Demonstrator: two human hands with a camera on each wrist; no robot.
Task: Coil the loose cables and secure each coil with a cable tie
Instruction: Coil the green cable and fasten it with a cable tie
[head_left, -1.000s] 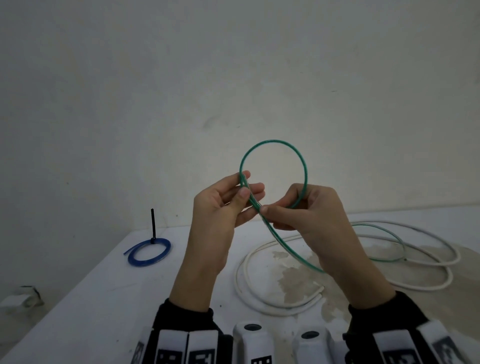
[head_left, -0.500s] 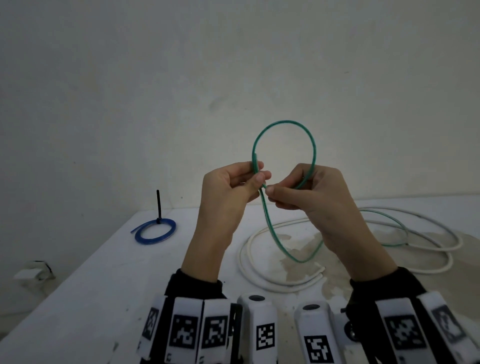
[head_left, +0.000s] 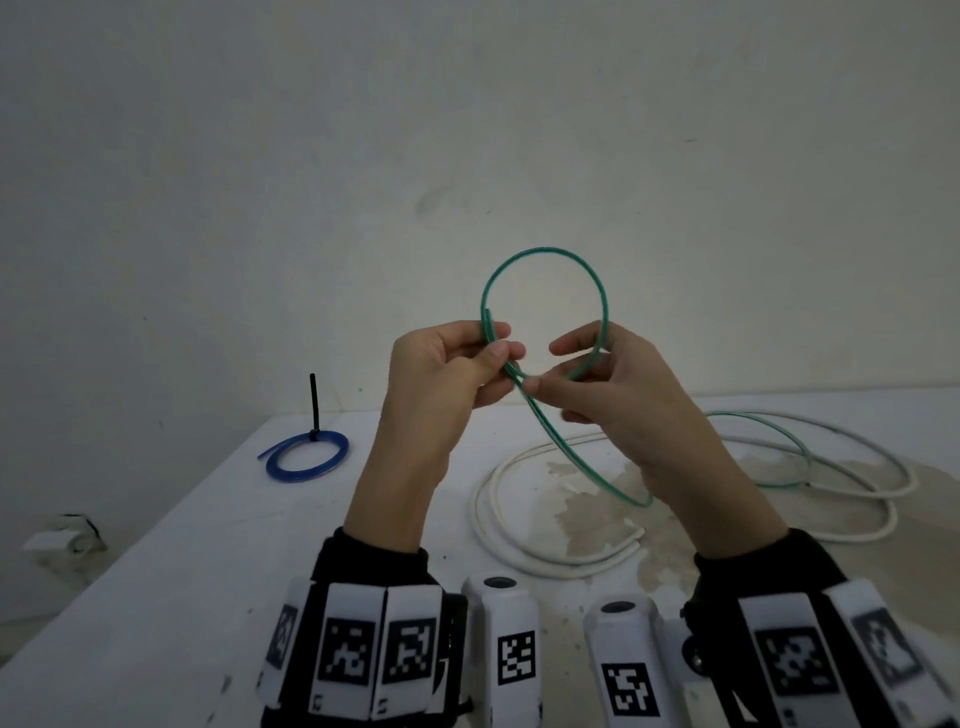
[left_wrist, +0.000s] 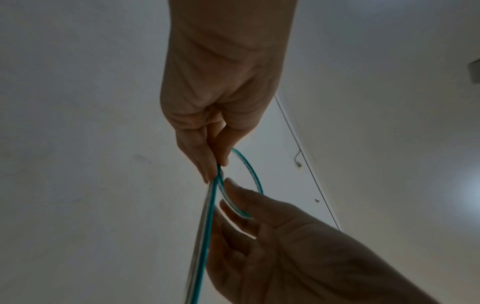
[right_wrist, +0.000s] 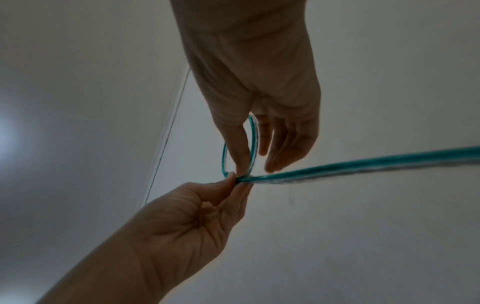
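Left hand (head_left: 441, 374) pinches green cable (head_left: 545, 253) loop at crossing; right hand (head_left: 618, 384) fingers loosely curled, threaded through loop. Risk: springy loop pops open if pinch slackens; trailing length snags white cable (head_left: 488, 525) on desk (head_left: 208, 530).

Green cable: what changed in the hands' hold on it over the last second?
The right hand opened its pinch beside the crossing; its fingers now spread inside the loop of the green cable. The left hand still pinches the crossing. The blue coil and white cable have not moved.
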